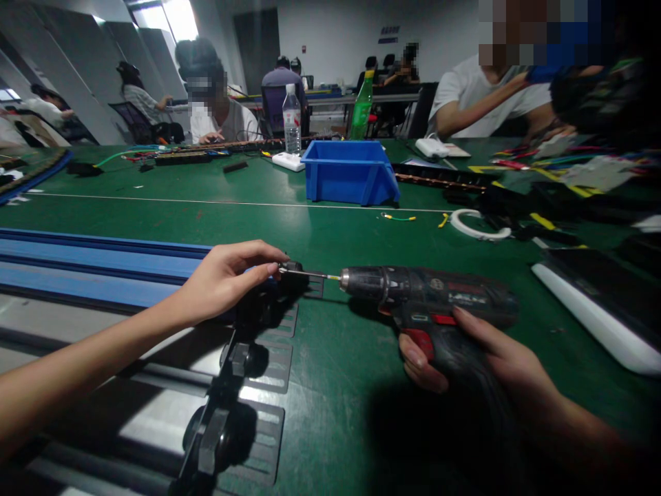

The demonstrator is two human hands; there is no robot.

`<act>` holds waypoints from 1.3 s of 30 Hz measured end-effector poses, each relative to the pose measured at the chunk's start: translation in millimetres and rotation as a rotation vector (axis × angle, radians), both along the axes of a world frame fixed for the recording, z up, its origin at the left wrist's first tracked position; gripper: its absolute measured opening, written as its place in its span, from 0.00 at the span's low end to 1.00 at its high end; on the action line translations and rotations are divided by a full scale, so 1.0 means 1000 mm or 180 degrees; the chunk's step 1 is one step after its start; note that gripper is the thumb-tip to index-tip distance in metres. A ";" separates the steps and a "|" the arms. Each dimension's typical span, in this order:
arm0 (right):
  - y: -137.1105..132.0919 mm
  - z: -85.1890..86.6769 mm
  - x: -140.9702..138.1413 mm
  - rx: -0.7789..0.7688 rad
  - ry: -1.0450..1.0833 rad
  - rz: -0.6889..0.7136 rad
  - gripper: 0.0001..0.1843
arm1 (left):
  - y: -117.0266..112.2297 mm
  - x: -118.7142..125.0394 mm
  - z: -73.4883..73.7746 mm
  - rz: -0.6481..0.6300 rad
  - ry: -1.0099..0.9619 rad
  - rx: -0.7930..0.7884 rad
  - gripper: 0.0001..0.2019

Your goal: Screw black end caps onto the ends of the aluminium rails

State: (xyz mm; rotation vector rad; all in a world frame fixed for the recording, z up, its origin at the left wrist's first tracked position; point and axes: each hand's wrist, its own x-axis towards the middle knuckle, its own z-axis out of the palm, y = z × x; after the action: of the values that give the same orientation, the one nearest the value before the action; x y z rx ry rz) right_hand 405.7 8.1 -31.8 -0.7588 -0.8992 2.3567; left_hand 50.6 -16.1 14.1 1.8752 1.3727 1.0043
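Observation:
My right hand [496, 351] is wrapped round the grip of a black and red cordless drill [444, 293], a finger at its red trigger. The drill points left, and a long thin bit [310, 274] sticks out of its chuck. At the bit's tip, the thumb and fingertips of my left hand [235, 275] pinch together. What lies between them is too small to make out. Just below this hand is the end of a metal and blue profile assembly [129, 272], lined with black bolt-like fittings [214, 437] and flat slotted tabs [258, 441].
A blue bin [351, 172] stands ahead, with a clear bottle [292, 120] and a green bottle [362, 107] behind it. A white cable coil [478, 226] and a black and white case [599, 310] lie right. Loose wires clutter the far right, and several people sit beyond.

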 end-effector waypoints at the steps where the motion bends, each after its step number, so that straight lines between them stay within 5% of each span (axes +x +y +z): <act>1: 0.000 0.000 0.000 0.0033 0.0002 0.0009 0.27 | 0.000 0.000 0.000 0.0001 -0.0030 -0.0014 0.12; 19: 0.005 -0.005 0.003 0.0100 -0.0004 0.0268 0.33 | -0.001 -0.001 0.000 -0.0048 0.0334 0.0212 0.12; 27: -0.001 0.006 0.005 -0.0151 -0.0153 -0.0029 0.31 | -0.005 0.000 0.002 -0.0115 0.0607 0.0529 0.11; 33: 0.001 -0.003 0.005 -0.0089 -0.0048 -0.0146 0.29 | -0.005 0.000 -0.003 -0.0222 0.0376 0.0402 0.31; 36: 0.006 -0.012 0.006 -0.0060 0.0186 -0.0148 0.26 | -0.003 0.001 -0.006 -0.0048 0.0298 0.0463 0.35; 39: 0.009 -0.015 0.006 -0.0131 0.0300 -0.0166 0.22 | -0.004 0.002 -0.005 0.0376 0.0736 0.0658 0.28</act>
State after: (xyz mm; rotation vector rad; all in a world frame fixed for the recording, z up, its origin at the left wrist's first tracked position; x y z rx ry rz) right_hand 411.5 16.7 -47.1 -0.6727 -0.7844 2.3506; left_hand 52.9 -19.7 8.8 2.1385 1.5796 1.0470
